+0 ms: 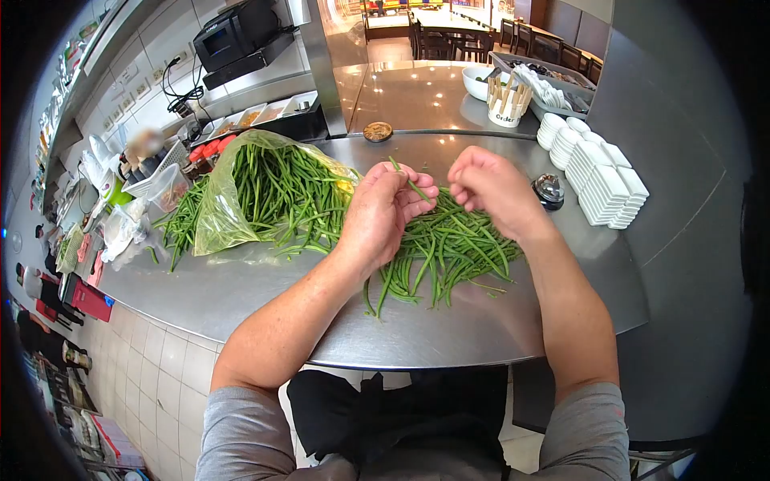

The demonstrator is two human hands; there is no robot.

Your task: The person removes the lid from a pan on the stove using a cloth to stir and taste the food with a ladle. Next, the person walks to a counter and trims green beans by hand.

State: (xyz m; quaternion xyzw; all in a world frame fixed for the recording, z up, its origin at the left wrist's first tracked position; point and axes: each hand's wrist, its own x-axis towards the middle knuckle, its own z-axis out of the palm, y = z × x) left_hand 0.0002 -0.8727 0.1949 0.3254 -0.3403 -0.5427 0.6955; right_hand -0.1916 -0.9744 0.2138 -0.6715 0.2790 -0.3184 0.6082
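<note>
My left hand (387, 204) is closed on a green bean (411, 181), which it holds between thumb and fingers above the counter. Just to the right, my right hand (485, 188) is raised with its fingers pinched together; whether anything small is between them cannot be made out. Below both hands lies a loose pile of green beans (449, 252) on the steel counter (273, 305). Left of my left hand, a yellowish plastic bag (216, 212) lies open on its side, with many more green beans (281, 180) in it and spilling from its mouth.
Stacked white dishes (597, 180) and a call bell (549, 191) stand at the right. Behind are a round lid (378, 131), a white cup of sticks (507, 112) and grey bins (553, 80). Clear containers (170, 188) stand at the left. Other people are in the far left background.
</note>
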